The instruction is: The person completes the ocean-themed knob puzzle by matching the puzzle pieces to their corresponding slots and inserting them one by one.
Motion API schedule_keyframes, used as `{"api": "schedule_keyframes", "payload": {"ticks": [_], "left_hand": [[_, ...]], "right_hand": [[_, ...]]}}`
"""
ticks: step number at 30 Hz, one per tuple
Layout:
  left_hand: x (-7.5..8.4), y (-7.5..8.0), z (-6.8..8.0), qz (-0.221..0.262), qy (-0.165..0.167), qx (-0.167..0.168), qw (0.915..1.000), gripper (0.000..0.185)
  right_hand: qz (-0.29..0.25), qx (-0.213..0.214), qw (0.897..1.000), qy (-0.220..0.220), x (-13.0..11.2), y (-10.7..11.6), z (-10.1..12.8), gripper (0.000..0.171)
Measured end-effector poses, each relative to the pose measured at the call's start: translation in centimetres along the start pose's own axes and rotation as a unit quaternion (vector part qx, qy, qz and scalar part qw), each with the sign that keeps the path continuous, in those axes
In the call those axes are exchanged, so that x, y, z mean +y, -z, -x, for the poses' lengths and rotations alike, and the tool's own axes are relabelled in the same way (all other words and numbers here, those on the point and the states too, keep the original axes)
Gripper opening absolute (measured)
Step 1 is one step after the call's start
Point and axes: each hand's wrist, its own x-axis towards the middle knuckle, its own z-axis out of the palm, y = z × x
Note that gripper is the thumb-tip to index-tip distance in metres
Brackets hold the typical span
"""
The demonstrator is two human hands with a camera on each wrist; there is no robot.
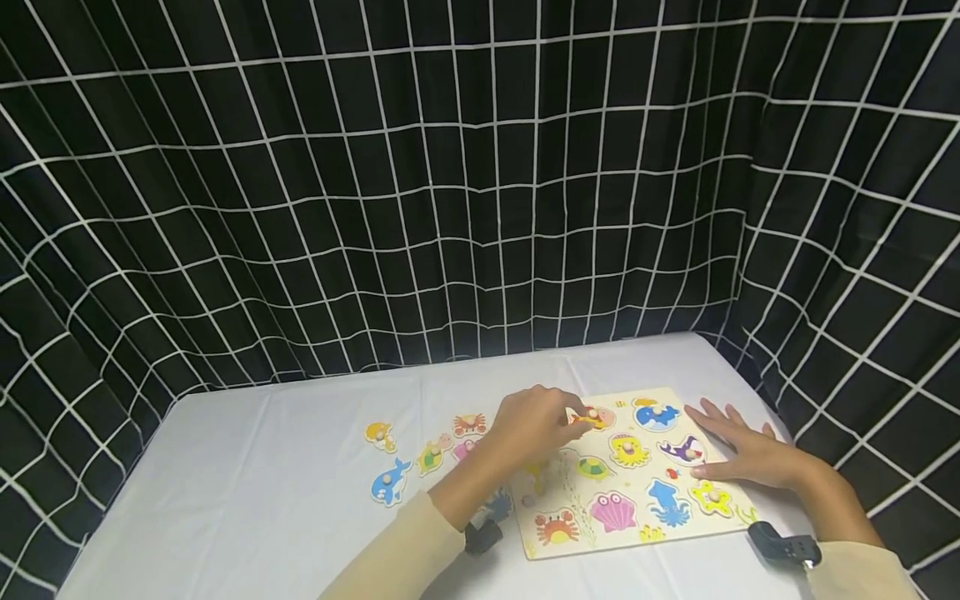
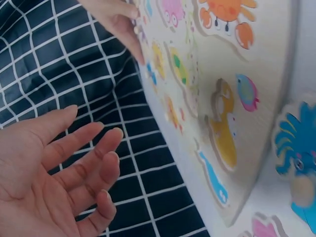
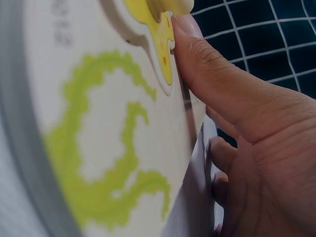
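My left hand point(image 1: 534, 421) is over the upper left of a wooden peg puzzle board point(image 1: 540, 552), its fingertips close to a red-and-orange knobbed piece point(image 1: 600, 417) that it partly covers. In the left wrist view the thumb and fingers are loosely bent and apart, with nothing between them. My right hand point(image 1: 753, 454) rests at the board's right edge, fingers spread. Its thumb point(image 3: 212, 69) lies along that edge beside a yellow starfish piece point(image 1: 710, 497). A yellow octopus piece point(image 1: 628, 451), a blue whale piece point(image 1: 657, 416) and an orca piece point(image 1: 684, 452) sit in the board.
Left of the board, loose on the white tablecloth point(image 1: 262, 500), lie a seahorse piece point(image 1: 380, 436), a blue whale piece point(image 1: 389, 484), a turtle piece point(image 1: 432, 456), a crab piece point(image 1: 469, 425) and a squid piece point(image 2: 301, 143). A black gridded curtain point(image 1: 480, 208) surrounds the table.
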Motion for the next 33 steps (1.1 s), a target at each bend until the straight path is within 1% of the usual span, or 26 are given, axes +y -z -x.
{"api": "schedule_keyframes", "payload": {"ticks": [6, 11, 17, 21, 25, 29, 33], "left_hand": [[-1.0, 1.1, 1.7, -0.001, -0.007, 0.010, 0.9999, 0.030], [-2.2, 1.7, 3.2, 0.006, 0.002, 0.011, 0.9999, 0.032], [-3.5, 2.0, 4.2, 0.015, 0.011, 0.020, 0.9996, 0.030], [-4.0, 2.4, 5.1, 0.010, 0.025, 0.011, 0.9996, 0.027], [-4.6, 2.4, 6.0, -0.002, 0.027, -0.006, 0.9996, 0.021], [-5.4, 2.1, 7.2, -0.008, 0.024, -0.009, 0.9996, 0.020], [-6.2, 1.4, 8.5, 0.005, 0.041, -0.009, 0.9991, 0.018]], "right_hand": [[-0.011, 0.000, 1.000, -0.001, 0.2, -0.1, -0.1, 0.100], [-0.014, -0.002, 1.000, 0.003, 0.0, -0.2, -0.3, 0.099], [-0.016, 0.000, 1.000, -0.003, 0.0, -0.3, -0.2, 0.101], [-0.015, -0.001, 1.000, -0.002, 0.1, -0.3, -0.3, 0.101], [-0.014, 0.000, 1.000, 0.002, 0.2, -0.1, -0.2, 0.099], [-0.020, 0.000, 1.000, 0.004, 0.2, 0.0, -0.1, 0.099], [-0.020, -0.004, 1.000, 0.002, 0.2, -0.1, -0.2, 0.099]]}}
